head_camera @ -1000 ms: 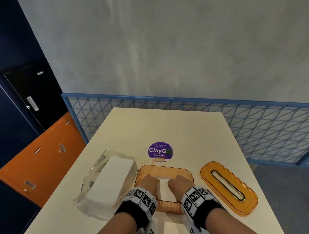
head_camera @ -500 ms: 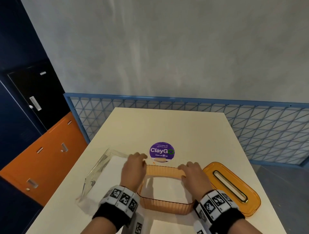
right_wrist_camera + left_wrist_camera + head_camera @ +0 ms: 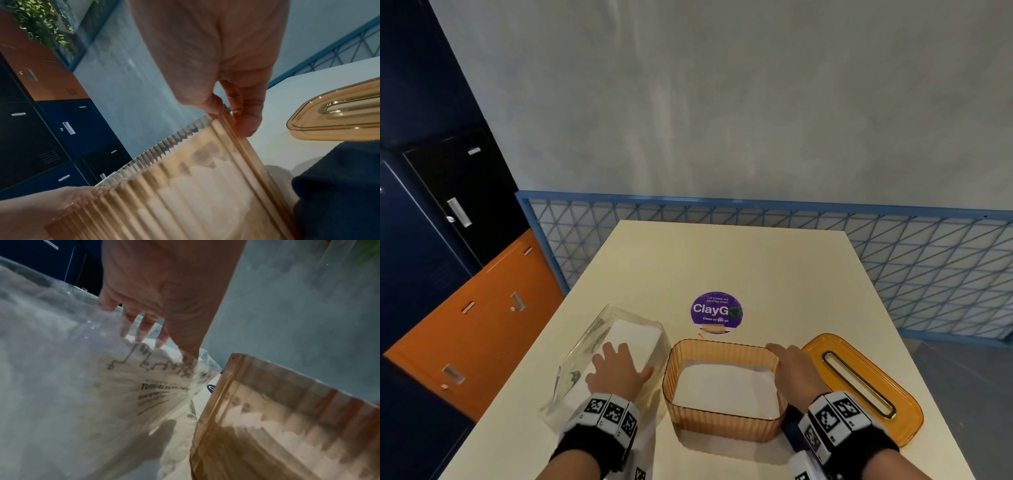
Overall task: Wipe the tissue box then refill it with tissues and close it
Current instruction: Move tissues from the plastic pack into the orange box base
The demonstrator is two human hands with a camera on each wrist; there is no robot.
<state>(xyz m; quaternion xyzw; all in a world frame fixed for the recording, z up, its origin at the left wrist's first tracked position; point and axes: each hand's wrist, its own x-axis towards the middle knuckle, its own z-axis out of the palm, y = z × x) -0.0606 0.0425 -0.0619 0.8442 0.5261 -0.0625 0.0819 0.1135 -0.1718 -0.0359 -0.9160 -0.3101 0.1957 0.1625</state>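
The open orange ribbed tissue box (image 3: 722,428) stands on the table near me, with a white stack of tissues (image 3: 726,383) lying inside. Its orange lid (image 3: 859,387) lies flat to the right, slot up. My right hand (image 3: 787,359) pinches the box's right rim, thumb inside and fingers outside, as the right wrist view shows (image 3: 228,116). Left of the box sits a clear plastic tissue pack (image 3: 626,339) with white tissues in it. My left hand (image 3: 619,359) rests on top of the pack, fingers (image 3: 144,332) straight and spread.
A dark blue cloth (image 3: 339,186) lies under my right wrist beside the box. A purple round sticker (image 3: 716,312) is on the cream table (image 3: 722,260) beyond the box. Blue mesh fencing (image 3: 893,260) borders the far edge; orange and dark lockers (image 3: 465,325) stand at left.
Both hands came out of the box. The left hand moved left onto the plastic pack. The right hand moved to the box's right rim and took hold of it.
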